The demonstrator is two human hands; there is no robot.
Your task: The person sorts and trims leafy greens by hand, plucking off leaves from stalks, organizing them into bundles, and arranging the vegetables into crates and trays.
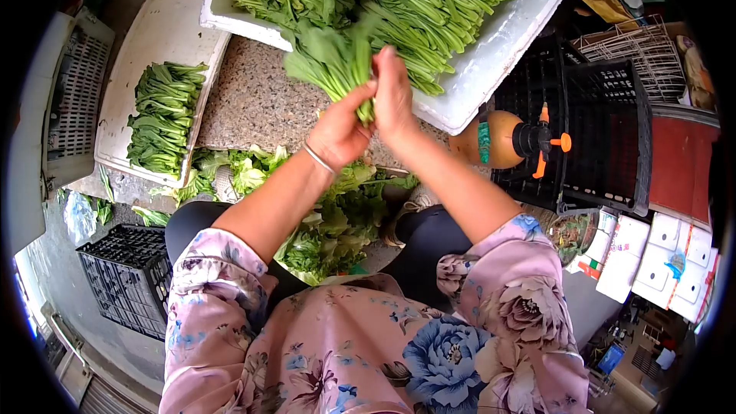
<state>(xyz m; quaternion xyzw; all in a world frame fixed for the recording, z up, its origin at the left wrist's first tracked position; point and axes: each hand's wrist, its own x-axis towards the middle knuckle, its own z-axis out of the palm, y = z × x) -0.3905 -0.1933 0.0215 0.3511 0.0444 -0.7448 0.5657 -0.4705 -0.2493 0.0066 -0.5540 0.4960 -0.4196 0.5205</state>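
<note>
I'm watching the left hand (341, 129) clutching a bunch of greens (326, 65), right hand (395, 100) touching alongside, can't tell if it's gripping; a white box (510, 34) is sitting just beyond them.

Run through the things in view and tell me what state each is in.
Bunch of leafy greens, gripped by stems
Left hand, closed on the stems
Right hand, against the bunch, fingers mostly hidden
White foam box, open, holding stacked greens
Shallow white tray, bearing laid-out greens
Lettuce leaves, loose, heaped
Plastic bag, crumpled
Pump sprayer, fill unclear
</note>
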